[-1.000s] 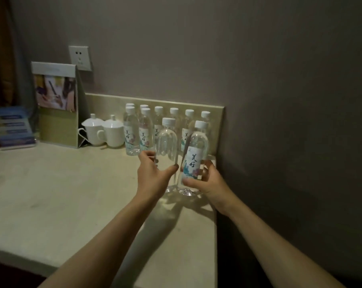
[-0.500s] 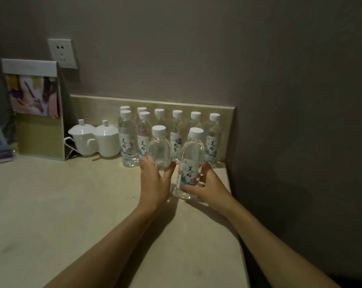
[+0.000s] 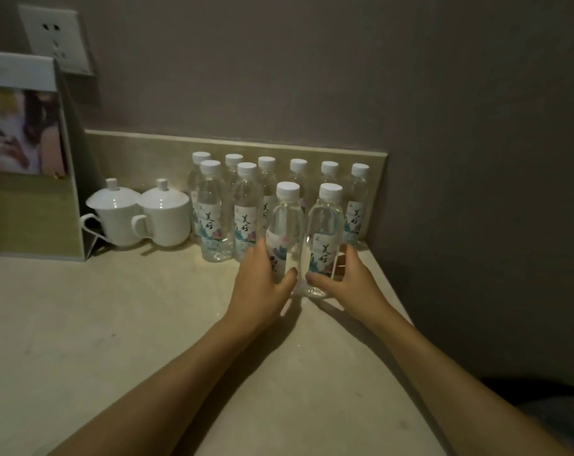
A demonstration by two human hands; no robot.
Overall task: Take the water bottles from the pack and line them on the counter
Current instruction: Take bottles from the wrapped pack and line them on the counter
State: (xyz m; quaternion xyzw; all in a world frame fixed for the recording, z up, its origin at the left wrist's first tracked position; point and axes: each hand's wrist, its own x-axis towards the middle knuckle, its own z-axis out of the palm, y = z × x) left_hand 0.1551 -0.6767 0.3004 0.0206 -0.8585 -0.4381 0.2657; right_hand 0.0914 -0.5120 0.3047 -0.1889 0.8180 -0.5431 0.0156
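Observation:
Two clear water bottles with white caps stand upright side by side on the pale counter (image 3: 114, 324). My left hand (image 3: 262, 284) wraps the lower part of the left bottle (image 3: 287, 225). Around the base of the right bottle (image 3: 326, 225) is my right hand (image 3: 348, 281). Behind them, several identical bottles (image 3: 246, 205) stand in two rows against the low backsplash (image 3: 141, 153). The pack is not in view.
Two white lidded cups (image 3: 141, 215) sit left of the bottles. A standing card holder (image 3: 25, 159) is at far left, below a wall socket (image 3: 57, 37). The side wall (image 3: 476, 192) closes the counter on the right; the counter's right edge runs past my right arm.
Both hands have carried their bottles down and forward toward the rows; the bottles now stand on the counter. The camera has moved closer and shifted right.

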